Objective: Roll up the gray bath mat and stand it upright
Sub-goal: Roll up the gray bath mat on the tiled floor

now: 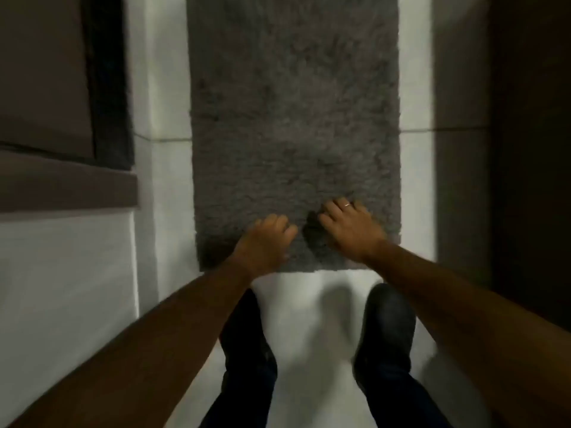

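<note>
Gray bath mat (293, 118) flat on white floor (309, 304); left hand (265, 239) fingers curled, right hand (349, 227) fingers spread, both pressing near edge, not gripping

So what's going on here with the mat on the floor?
A person is bent over a gray bath mat that lies flat on the white floor. The left hand and the right hand rest on its pile near the closest edge, fingers curled into the fibres. No part of the mat is rolled yet, so the rolling has not begun.
</note>
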